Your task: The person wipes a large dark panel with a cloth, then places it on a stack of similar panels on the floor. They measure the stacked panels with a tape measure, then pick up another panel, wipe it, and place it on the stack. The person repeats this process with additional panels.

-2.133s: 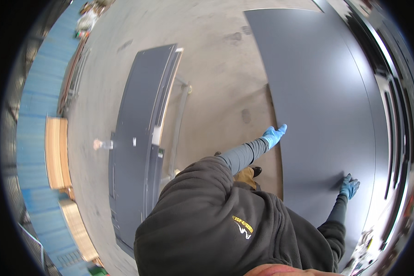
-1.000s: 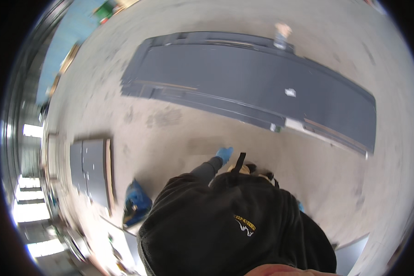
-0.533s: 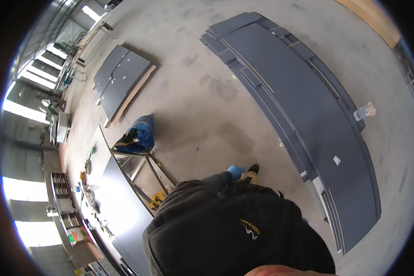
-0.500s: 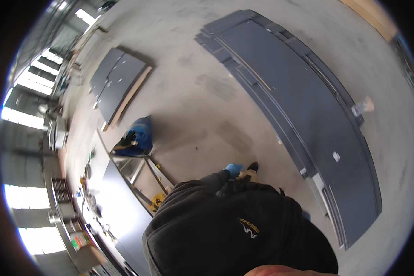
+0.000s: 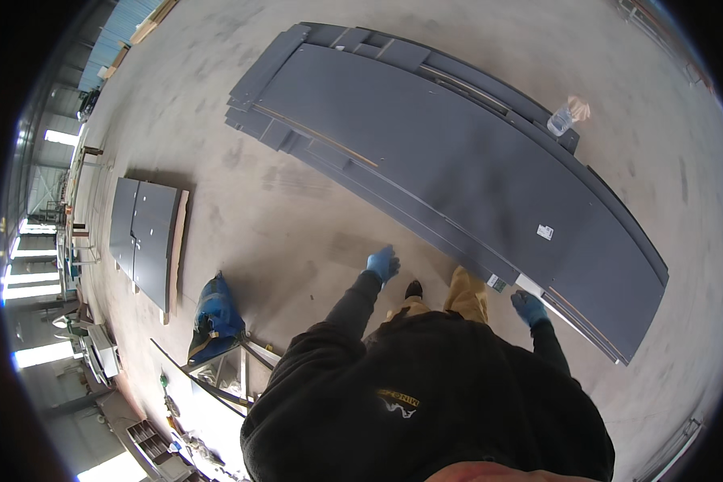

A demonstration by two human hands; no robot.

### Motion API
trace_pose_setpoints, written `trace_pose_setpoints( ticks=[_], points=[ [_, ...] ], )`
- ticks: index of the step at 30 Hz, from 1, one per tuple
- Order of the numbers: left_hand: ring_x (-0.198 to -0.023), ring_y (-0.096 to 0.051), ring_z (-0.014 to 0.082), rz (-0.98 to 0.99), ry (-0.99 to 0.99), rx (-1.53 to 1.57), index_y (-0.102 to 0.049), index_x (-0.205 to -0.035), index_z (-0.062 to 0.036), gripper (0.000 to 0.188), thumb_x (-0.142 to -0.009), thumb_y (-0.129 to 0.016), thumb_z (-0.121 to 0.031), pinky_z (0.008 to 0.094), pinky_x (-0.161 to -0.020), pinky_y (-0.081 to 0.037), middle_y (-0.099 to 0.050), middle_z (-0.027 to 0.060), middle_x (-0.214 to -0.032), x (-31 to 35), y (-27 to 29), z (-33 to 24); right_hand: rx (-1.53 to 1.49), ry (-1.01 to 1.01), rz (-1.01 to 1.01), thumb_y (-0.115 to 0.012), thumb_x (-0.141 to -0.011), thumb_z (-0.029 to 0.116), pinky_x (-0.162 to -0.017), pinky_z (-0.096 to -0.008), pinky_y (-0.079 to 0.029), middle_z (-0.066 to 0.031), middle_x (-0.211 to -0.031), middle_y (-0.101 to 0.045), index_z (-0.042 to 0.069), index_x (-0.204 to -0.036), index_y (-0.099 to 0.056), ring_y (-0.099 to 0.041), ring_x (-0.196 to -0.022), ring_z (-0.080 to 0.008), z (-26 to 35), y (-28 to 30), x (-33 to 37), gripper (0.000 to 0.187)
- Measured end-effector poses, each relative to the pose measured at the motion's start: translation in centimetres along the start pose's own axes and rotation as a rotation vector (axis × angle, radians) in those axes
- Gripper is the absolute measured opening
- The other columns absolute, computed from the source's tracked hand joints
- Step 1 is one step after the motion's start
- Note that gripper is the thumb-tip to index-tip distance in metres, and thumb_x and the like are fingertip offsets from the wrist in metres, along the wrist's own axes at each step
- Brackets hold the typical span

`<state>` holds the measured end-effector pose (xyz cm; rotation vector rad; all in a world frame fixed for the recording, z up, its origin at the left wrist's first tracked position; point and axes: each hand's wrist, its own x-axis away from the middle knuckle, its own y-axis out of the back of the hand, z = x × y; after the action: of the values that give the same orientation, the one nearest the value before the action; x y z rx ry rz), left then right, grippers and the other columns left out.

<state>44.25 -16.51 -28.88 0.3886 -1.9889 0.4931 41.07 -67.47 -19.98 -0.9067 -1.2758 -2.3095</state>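
Note:
My left hand [image 5: 383,263], in a blue glove, hangs over the concrete floor in front of my body, its fingers loosely apart and nothing seen in them. To the right, my right hand [image 5: 528,308], also blue-gloved, is beside the near edge of a stack of large dark grey panels [image 5: 458,153]. Its fingers look loosely apart; whether they touch the edge I cannot tell. A pale strip [image 5: 566,313] shows along that edge. On the top panel lies a small white label [image 5: 545,232]. My shoes and tan trousers [image 5: 464,296] show between the hands.
A plastic bottle [image 5: 561,120] is at the stack's far edge. Smaller grey panels [image 5: 149,233] lie on the floor to the left. Nearer, a blue sack [image 5: 217,309] stands by a metal frame [image 5: 241,373] and a bright worktable [image 5: 209,418] with tools.
My view has turned to the right, and the panel stack is now closer in front of me. My left hand has swung forward, and my right hand has come into view beside the stack.

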Motion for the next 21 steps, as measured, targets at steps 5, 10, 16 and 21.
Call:
trace_pose_setpoints(
  ticks=[5,10,16,21],
  points=[
    [-0.123,-0.063,0.0352,-0.041,0.028,0.091,-0.056,-0.145,-0.0043,0.058,-0.105,-0.058,-0.046,0.0487,-0.106,-0.051,-0.065,0.0192,-0.138,-0.9,-7.9,-3.9,0.146,0.184,-0.192,-0.058,-0.102,0.049,-0.093,-0.0505,-0.055,-0.0258,-0.115,-0.073,0.006,-0.119,-0.071,-0.069,-0.113,-0.0441,-3.6,6.3,-10.0,0.048],
    [-0.129,-0.061,0.0343,-0.035,0.016,0.172,-0.051,-0.150,-0.0064,0.066,-0.102,-0.062,-0.051,0.0489,-0.109,-0.050,-0.057,0.0165,-0.148,-4.6,-10.9,-6.5,0.205,0.012,-0.162,-0.055,-0.099,0.059,-0.102,-0.0517,-0.053,-0.0219,-0.130,-0.071,0.011,-0.134,-0.067,-0.066,-0.120,-0.0438,-1.9,13.9,-19.4,0.060],
    [-0.135,-0.057,0.0328,-0.078,0.056,0.249,-0.044,-0.154,-0.0066,0.077,-0.099,-0.065,-0.057,0.0480,-0.111,-0.051,-0.053,0.0157,-0.153,-9.3,-11.9,-9.4,0.339,-0.112,-0.205,-0.055,-0.102,0.048,-0.116,-0.0482,-0.044,-0.0161,-0.152,-0.058,0.010,-0.137,-0.068,-0.055,-0.140,-0.0349,2.5,19.3,-28.2,0.053],
    [-0.134,-0.056,0.0317,-0.101,0.133,0.312,-0.048,-0.150,-0.0055,0.077,-0.098,-0.067,-0.058,0.0478,-0.111,-0.052,-0.055,0.0143,-0.149,-11.9,-12.2,-10.8,0.563,-0.058,-0.419,-0.059,-0.101,0.046,-0.125,-0.0476,-0.033,-0.0124,-0.165,-0.044,0.008,-0.145,-0.061,-0.042,-0.152,-0.0298,5.5,20.3,-34.8,0.059]
  ],
)
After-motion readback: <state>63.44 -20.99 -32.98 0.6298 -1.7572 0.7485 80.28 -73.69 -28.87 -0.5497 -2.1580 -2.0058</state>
